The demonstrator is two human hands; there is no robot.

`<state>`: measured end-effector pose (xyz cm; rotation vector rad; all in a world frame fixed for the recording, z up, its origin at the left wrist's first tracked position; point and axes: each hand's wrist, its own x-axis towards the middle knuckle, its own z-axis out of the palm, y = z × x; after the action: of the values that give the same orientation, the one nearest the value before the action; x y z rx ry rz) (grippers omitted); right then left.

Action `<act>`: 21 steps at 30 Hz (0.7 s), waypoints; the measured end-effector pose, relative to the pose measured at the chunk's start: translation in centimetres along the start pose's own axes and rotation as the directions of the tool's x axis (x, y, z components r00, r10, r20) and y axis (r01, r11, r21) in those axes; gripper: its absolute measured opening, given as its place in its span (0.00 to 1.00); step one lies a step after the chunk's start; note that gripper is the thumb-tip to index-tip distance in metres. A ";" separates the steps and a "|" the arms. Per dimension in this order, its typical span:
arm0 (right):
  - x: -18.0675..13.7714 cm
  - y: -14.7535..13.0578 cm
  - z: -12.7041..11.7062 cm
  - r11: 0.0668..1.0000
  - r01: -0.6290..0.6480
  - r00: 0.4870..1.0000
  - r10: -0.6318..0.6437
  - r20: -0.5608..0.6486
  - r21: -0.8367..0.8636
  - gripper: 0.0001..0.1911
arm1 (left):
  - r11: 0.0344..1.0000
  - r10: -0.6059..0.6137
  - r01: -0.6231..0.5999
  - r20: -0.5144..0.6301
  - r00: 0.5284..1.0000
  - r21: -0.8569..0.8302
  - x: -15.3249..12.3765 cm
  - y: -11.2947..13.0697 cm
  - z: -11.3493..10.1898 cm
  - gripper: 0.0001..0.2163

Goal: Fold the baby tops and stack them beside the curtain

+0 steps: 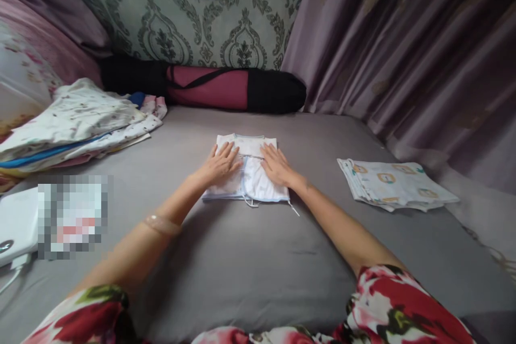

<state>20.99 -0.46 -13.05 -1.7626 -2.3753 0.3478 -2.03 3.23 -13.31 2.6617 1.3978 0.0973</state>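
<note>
A small white baby shirt (258, 178) with pale blue trim lies partly folded on the grey bed sheet (242, 258). Its upper part is turned over in a flat band, and thin white ties hang from the lower edge. My left hand (220, 164) rests flat on the shirt's left side, fingers stretched out. On the right side my right hand (278, 164) lies flat too, with its fingers spread. Both palms touch the cloth and hide parts of it. Neither hand grips anything.
A folded printed cloth (397, 183) lies at the right. Stacked clothes (80, 113) are at the left, with a white device (18, 223) and cable nearer me. A black and maroon long bag (213, 88) lies along the wall, and purple curtains (363, 37) hang at the right.
</note>
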 end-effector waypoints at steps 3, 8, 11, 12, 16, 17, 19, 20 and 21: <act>-2.9 -2.1 1.2 0.988 0.122 0.992 -0.118 0.053 -0.092 0.33 | 0.994 0.106 -0.106 0.015 0.994 0.024 -2.5 1.6 0.9 0.30; -5.0 -3.1 1.8 0.981 -0.015 1.000 0.015 -0.002 -0.191 0.37 | 0.997 0.068 -0.070 0.030 0.997 0.041 -4.5 1.7 2.1 0.32; -5.8 -2.6 1.4 0.978 -0.040 0.999 0.040 -0.005 -0.207 0.37 | 0.999 0.037 -0.038 0.020 0.999 0.035 -5.2 0.9 2.0 0.32; -6.0 -2.4 1.3 0.979 -0.040 0.999 0.041 0.002 -0.200 0.37 | 0.999 0.028 -0.028 0.019 0.999 0.029 -5.5 0.7 2.1 0.32; -6.4 -2.1 1.8 0.987 -0.058 0.998 0.061 0.017 -0.149 0.36 | 1.000 0.011 -0.010 -0.018 1.000 0.018 -5.9 0.5 2.6 0.31; -6.4 -2.1 2.0 0.988 -0.064 0.998 0.066 0.009 -0.139 0.35 | 1.000 0.013 -0.012 -0.028 1.000 0.016 -5.8 0.5 2.7 0.31; -6.3 -1.9 2.2 0.992 -0.067 0.998 0.068 0.002 -0.110 0.35 | 1.000 0.026 -0.026 -0.039 0.999 -0.001 -5.9 0.5 2.8 0.31; -6.3 -1.7 2.1 0.995 -0.056 0.998 0.057 0.014 -0.083 0.34 | 0.999 0.034 -0.035 -0.045 0.998 -0.020 -6.0 0.5 2.7 0.31; -6.5 -1.5 2.0 0.998 -0.035 0.999 0.036 0.032 -0.045 0.34 | 0.998 0.040 -0.042 -0.056 0.998 -0.045 -6.2 0.4 2.5 0.31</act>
<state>20.99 -7.24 -14.49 -1.8342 -2.3947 0.3346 -4.93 -2.31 -15.74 2.6695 1.3398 0.2062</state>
